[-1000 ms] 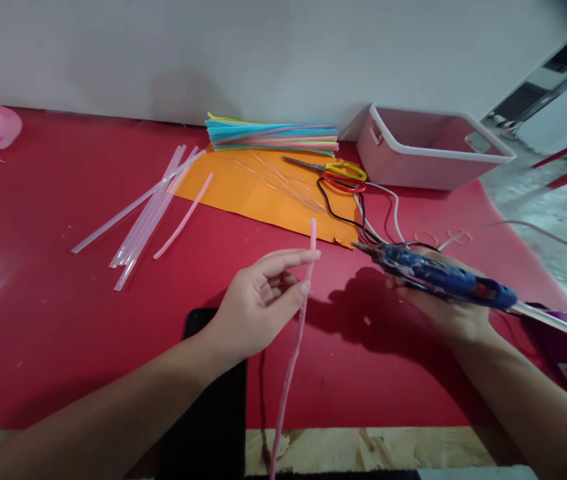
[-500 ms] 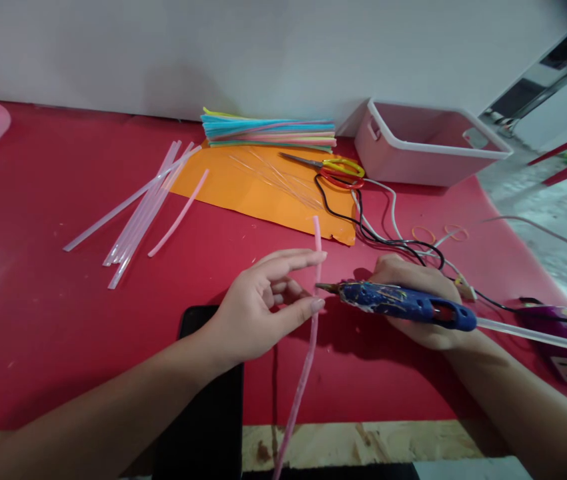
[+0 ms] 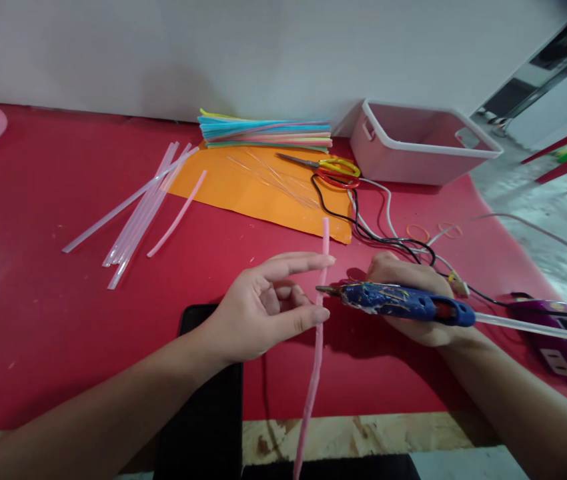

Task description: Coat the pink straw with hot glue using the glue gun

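Between thumb and fingertips, my left hand (image 3: 263, 307) holds a long pink fuzzy stick (image 3: 315, 367) upright, its lower end hanging past the table edge. My right hand (image 3: 413, 280) is wrapped round a blue glue gun (image 3: 393, 301), worn and stained, with a clear glue stick (image 3: 528, 327) coming out of its back. The gun's metal tip touches or nearly touches the pink stick between my left thumb and fingers. A short pink stick (image 3: 178, 215) lies on the red table (image 3: 88, 347), beside several translucent sticks (image 3: 138, 223).
An orange sheet (image 3: 248, 193) bears scissors (image 3: 336, 168) and thin clear strands. Behind it lies a colourful bundle (image 3: 263, 131). A pink bin (image 3: 413, 157) stands at back right, with cables (image 3: 388, 240) before it. A purple power strip (image 3: 548, 340) is at right, a black object (image 3: 208, 413) under my left forearm.
The pink stick has shifted slightly right at my left hand and hangs more upright. My left thumb has moved a little lower and right, widening the gap to my fingers. The view has shifted slightly.
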{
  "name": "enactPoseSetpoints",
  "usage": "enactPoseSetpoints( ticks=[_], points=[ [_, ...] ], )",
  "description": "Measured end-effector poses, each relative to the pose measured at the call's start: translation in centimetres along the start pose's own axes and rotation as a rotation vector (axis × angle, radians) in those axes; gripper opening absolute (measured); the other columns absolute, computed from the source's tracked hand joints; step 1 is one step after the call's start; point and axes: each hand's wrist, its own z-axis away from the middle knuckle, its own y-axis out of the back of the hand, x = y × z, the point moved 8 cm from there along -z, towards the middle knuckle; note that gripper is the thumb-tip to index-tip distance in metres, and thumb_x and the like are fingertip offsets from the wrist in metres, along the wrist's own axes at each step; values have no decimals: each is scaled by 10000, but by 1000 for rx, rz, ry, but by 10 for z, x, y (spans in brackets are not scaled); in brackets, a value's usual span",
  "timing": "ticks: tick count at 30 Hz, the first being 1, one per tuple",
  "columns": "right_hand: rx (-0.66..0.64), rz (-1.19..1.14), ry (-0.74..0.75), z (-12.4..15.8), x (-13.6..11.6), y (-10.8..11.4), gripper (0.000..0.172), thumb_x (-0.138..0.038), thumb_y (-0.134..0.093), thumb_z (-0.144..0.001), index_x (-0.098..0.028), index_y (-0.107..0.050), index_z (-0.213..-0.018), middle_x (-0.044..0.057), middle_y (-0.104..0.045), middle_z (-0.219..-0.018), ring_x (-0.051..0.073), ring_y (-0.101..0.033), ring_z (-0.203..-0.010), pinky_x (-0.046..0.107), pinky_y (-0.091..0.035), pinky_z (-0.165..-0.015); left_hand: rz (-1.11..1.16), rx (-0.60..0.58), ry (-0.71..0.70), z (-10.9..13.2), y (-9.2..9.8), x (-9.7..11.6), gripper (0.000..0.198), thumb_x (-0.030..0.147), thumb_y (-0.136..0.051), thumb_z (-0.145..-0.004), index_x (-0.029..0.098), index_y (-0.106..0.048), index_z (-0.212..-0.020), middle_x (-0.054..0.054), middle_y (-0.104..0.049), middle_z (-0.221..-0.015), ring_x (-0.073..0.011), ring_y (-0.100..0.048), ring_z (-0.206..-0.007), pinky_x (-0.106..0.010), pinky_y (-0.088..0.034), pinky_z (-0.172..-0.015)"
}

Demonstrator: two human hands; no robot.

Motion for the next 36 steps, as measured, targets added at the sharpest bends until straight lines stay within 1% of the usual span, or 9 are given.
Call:
enactPoseSetpoints(
  ticks=[4,6,15,22,26,29,31,34,36],
  points=[
    [7,-16,-1,-1,1,2,34,-250,-633,-883,-275,-648,-865,3,-695,-678,194,-629,-567,374,-490,-621,-6,-20,37,0,1,-4,519,207,-891,-771,199,-751,-1271,12,-657,-758,-68,-538,-631,-183,-518,-628],
    [-10,-43,8,-1,1,1,12,-266,-642,-886,-276,-651,-887,4,-691,-682,194,-620,-573,376,-483,-617,-10,-37,62,0,0,-7,556,231,-895,-772,207,-737,-1305,23,-623,-686,-88,-549,-640,-198,-517,-630],
    [-57,-23,15,1,3,-6,81,-340,-602,-940,-269,-628,-909,8,-683,-687,194,-604,-576,387,-465,-628,130,-70,135,0,-4,-9,529,163,-903,-760,222,-747,-1261,49,-635,-665,-44,-571,-649,-135,-514,-672],
    [-65,9,89,2,3,-8,121,-334,-622,-860,-269,-640,-960,28,-742,-757,220,-652,-604,417,-462,-663,139,-81,114,2,-5,-6,551,162,-890,-781,203,-717,-1303,30,-690,-658,-54,-604,-628,-154,-541,-672],
    [89,133,-98,9,19,9,103,-194,-643,-819,-276,-657,-881,21,-702,-708,218,-627,-590,407,-472,-645,114,33,-56,3,3,11,512,139,-887,-774,245,-750,-1255,47,-669,-642,-63,-620,-635,-146,-557,-672],
    [293,261,-257,22,35,29,130,-181,-652,-800,-285,-675,-875,22,-683,-726,233,-621,-606,395,-476,-607,104,96,-127,3,8,18,474,103,-891,-748,250,-780,-1184,-15,-789,-927,-55,-636,-658,-155,-581,-682],
    [380,289,-294,30,41,36,111,-204,-653,-813,-291,-677,-878,23,-688,-754,250,-638,-633,394,-487,-594,123,72,-134,2,7,17,470,78,-887,-742,246,-779,-1167,-26,-798,-1042,-32,-627,-641,-135,-572,-660],
    [395,276,-269,35,44,36,90,-221,-680,-834,-301,-663,-871,18,-676,-752,260,-637,-625,391,-469,-560,121,51,-117,0,7,13,490,71,-880,-755,236,-759,-1200,8,-774,-880,-32,-628,-642,-120,-562,-670],
    [337,213,-206,34,41,30,101,-220,-689,-855,-304,-640,-885,23,-647,-744,259,-603,-610,397,-432,-550,101,43,-99,-1,7,10,490,92,-869,-781,219,-737,-1235,34,-725,-743,-44,-633,-642,-125,-561,-677]
  ],
)
